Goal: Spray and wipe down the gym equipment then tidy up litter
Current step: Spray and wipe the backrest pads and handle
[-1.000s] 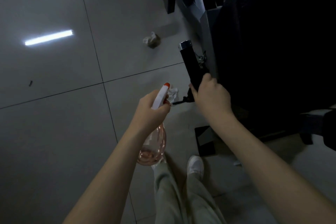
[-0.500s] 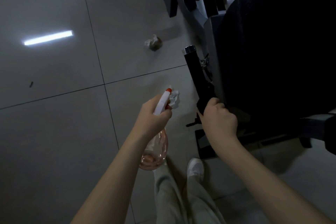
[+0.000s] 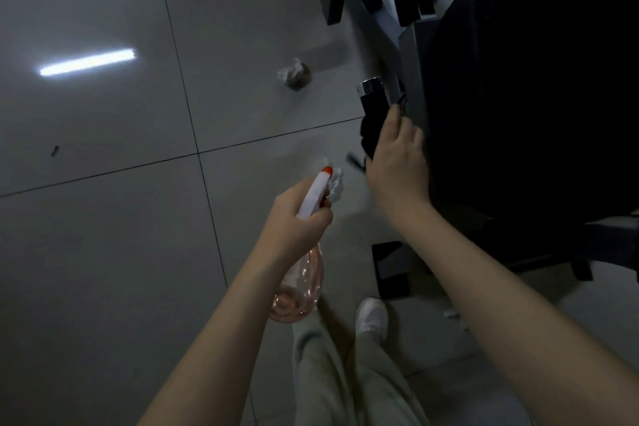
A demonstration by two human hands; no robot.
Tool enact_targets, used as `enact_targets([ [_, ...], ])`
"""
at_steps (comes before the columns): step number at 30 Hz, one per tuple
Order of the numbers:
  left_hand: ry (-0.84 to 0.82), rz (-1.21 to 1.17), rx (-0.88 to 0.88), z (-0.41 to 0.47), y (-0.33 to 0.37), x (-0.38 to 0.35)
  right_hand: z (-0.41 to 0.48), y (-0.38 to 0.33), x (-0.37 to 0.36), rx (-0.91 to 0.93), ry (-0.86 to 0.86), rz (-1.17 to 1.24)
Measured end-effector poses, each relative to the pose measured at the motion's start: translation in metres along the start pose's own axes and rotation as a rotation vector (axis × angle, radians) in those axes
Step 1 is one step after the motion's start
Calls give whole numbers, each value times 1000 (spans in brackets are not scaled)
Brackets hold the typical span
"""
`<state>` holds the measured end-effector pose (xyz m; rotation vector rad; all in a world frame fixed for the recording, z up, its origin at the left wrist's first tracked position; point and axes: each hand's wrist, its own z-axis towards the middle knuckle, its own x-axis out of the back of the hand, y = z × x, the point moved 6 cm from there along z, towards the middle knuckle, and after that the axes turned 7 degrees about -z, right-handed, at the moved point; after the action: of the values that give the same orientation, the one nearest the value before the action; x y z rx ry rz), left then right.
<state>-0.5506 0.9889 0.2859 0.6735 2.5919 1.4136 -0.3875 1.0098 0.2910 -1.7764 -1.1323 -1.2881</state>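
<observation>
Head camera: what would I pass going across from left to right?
A bright light streak → crumpled litter → right hand gripping the black handle → big black pad.

Single head view, steeply down at floor [image 3: 103,270].

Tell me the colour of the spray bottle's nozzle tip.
The nozzle tip is orange-red; head view.
</observation>
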Motion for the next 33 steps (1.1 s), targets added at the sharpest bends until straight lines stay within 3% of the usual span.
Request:
enact_targets([
  [5,-22,59,34,0,-1,-1,23,1,12,32,39,-185],
  [8,-33,77,33,1,1,2,46,-1,34,-1,81,-32],
  [12,-23,66,32,5,2,7,69,-20,35,148,70,104],
  [16,-43,32,43,8,3,7,84,-32,44,259,54,-151],
  [22,-39,39,15,12,17,2,96,-78,16,472,-214,-684],
  [26,-33,68,-12,12,17,5,82,-77,16,558,-103,-732],
  [30,-14,86,-33,10,13,13,39,-59,-8,807,99,-903],
  [33,5,61,-29,5,10,16,16,-46,-23,831,60,-876],
])
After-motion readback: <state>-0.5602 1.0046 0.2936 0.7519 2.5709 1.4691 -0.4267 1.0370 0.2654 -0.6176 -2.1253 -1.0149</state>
